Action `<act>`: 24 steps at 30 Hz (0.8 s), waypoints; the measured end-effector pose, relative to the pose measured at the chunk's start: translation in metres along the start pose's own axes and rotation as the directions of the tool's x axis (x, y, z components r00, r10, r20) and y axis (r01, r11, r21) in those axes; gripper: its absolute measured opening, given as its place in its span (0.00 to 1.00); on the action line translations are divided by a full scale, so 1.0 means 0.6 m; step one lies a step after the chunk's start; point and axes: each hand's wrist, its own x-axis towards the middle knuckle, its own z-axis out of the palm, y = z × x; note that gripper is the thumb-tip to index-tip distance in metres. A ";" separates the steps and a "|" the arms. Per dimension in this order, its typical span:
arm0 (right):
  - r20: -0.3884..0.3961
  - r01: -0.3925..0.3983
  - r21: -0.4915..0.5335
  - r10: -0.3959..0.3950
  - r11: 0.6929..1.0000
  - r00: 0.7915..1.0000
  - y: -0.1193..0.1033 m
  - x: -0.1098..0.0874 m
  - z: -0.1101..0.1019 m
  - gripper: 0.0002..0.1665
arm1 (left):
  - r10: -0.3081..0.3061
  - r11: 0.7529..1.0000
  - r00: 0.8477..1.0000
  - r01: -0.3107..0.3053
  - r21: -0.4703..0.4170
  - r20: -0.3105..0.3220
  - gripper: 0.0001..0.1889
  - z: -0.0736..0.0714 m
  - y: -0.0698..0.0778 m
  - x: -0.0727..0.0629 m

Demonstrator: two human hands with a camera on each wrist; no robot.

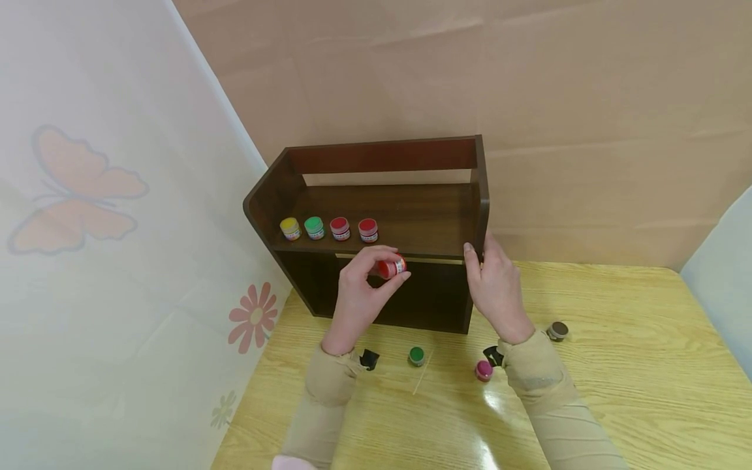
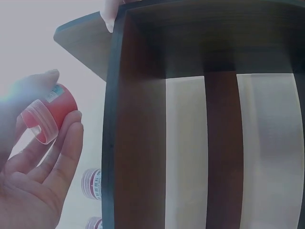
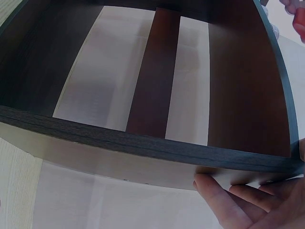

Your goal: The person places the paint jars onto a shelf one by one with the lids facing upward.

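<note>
My left hand [image 1: 362, 287] pinches a small red paint jar [image 1: 392, 266] between thumb and fingers, just in front of the upper board of a dark brown wooden shelf [image 1: 423, 225]. Tilted on its side, the held jar [image 2: 62, 107] shows its clear rim in the left wrist view. My right hand [image 1: 498, 284] grips the shelf's right side panel, thumb at the front edge and fingers against the outer face. Along the upper board's front stand a yellow jar [image 1: 290, 228], a green jar [image 1: 314, 228] and two red jars [image 1: 340, 228].
On the wood-grain table [image 1: 634, 365] stand a dark green jar [image 1: 416, 356], a magenta jar [image 1: 484, 371] and a dark brown jar [image 1: 557, 331]. A thin pale stick [image 1: 423, 372] lies near the green one. White wall sheeting [image 1: 147, 365] borders the left side.
</note>
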 end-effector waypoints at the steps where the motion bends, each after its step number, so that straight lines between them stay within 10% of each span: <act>1: -0.002 0.000 -0.001 0.000 1.000 1.000 0.000 0.000 0.000 0.27 | 0.004 1.000 1.000 -0.004 -0.006 0.003 0.15 0.000 0.000 0.001; 24: -0.009 0.013 -0.013 -0.013 1.000 1.000 0.003 0.001 0.002 0.27 | -0.099 0.989 0.995 0.099 0.106 -0.012 0.23 -0.001 0.003 0.017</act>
